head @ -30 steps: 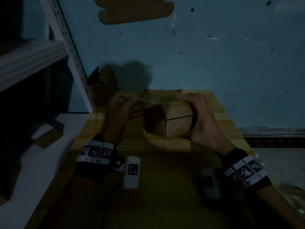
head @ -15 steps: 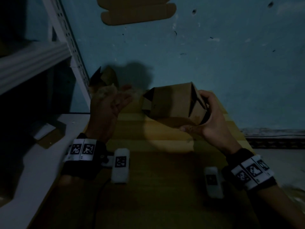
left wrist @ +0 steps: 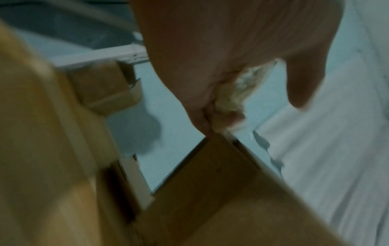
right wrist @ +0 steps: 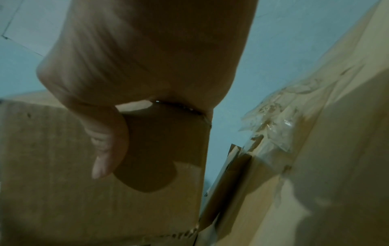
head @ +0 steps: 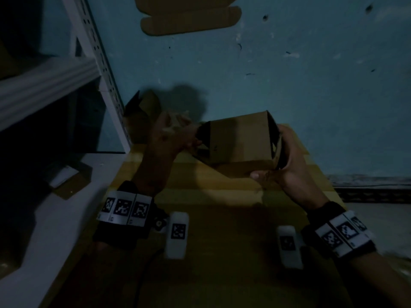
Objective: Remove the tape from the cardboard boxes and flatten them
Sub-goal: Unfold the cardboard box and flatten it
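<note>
A small brown cardboard box [head: 240, 141] is held tilted above the wooden table [head: 200, 218]. My right hand [head: 287, 161] grips its right end, thumb under the lower edge and fingers over the open flaps; the right wrist view shows the thumb on the box [right wrist: 84, 166]. My left hand [head: 171, 136] is at the box's left end and holds a crumpled wad of peeled tape [head: 175, 123], seen pale between the fingers as tape [left wrist: 238, 89] in the left wrist view. The box edge [left wrist: 221, 191] lies just below that hand.
Another opened cardboard box [head: 142, 116] stands at the table's back left against the blue wall. A white metal shelf rack [head: 44, 85] rises on the left, with a small box [head: 66, 178] on its lower board. Flattened cardboard [head: 189, 16] shows at the top.
The box was lifted off the table and turned so its long side faces me. My left hand pulled tape away, moved left, then came back to the box's left end.
</note>
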